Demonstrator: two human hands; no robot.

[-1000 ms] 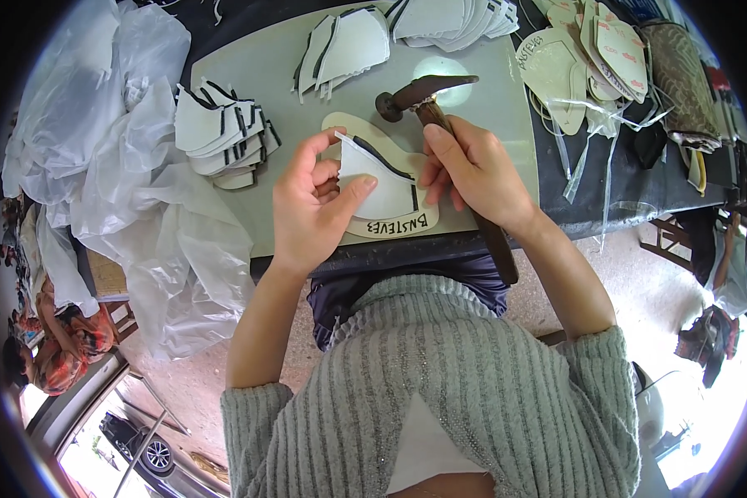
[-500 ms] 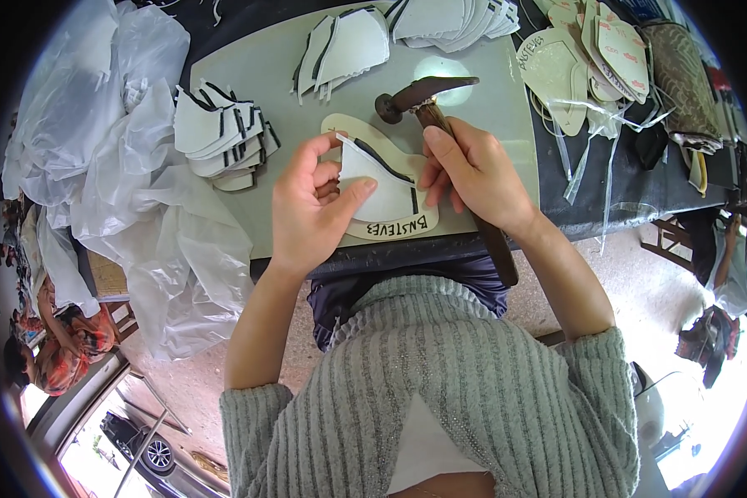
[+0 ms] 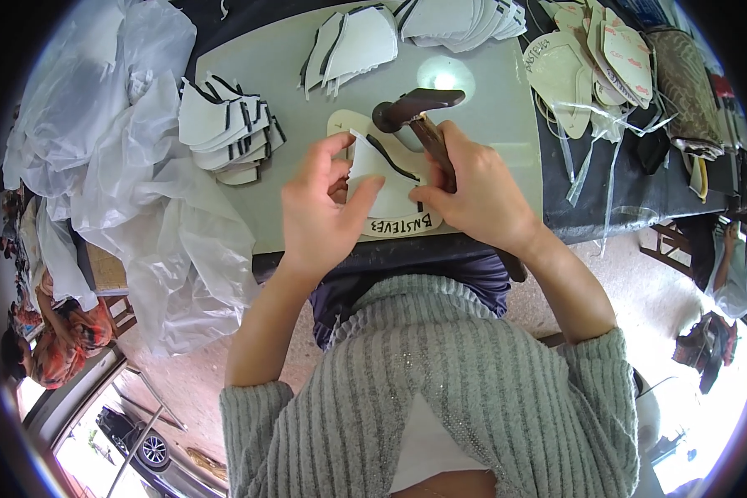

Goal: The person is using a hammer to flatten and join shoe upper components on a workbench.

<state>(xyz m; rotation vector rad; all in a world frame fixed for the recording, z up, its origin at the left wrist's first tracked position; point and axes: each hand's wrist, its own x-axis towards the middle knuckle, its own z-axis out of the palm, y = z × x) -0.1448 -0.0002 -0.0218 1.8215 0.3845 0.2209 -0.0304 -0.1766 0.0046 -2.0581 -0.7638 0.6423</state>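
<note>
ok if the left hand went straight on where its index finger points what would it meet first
Beyond the white piece it holds, the left hand would probably meet the hammer head first, though possibly at a different height.

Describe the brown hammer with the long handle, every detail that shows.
The brown hammer has a dark, metal-looking head, with a round striking face on the left and a longer, flattened peen on the right. The person's right hand holds its wooden-looking handle, hiding the middle; the end reappears below the wrist. The head shows over the grey board; whether they touch cannot be told.
</note>
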